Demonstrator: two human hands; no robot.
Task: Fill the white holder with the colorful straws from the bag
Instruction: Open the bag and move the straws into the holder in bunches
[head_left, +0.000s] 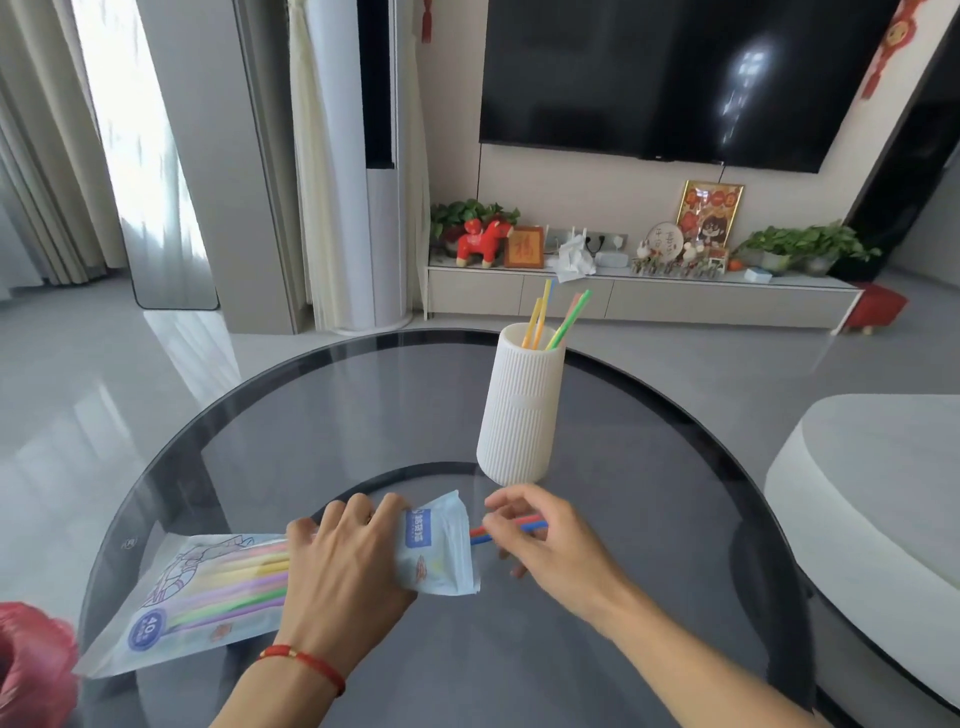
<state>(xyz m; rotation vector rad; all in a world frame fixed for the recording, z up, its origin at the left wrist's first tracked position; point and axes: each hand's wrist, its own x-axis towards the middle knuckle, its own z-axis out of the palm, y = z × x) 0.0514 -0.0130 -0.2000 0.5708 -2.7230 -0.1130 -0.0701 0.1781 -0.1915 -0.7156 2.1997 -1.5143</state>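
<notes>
Left hand (345, 566) presses flat on the bag (218, 587) lying on the glass desk (623, 649), grip wrapped over the bag's middle. Right hand (550, 540), at the bag's open end, grip pinching red and blue straws (511, 527) sticking out of it. Just beyond, white holder (519, 410) stands upright, a few straws inside.

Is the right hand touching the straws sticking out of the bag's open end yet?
Touching. The head view shows the right hand with fingertips closed around the red and blue straws just past the mouth of the bag, with no gap visible between them.
</notes>
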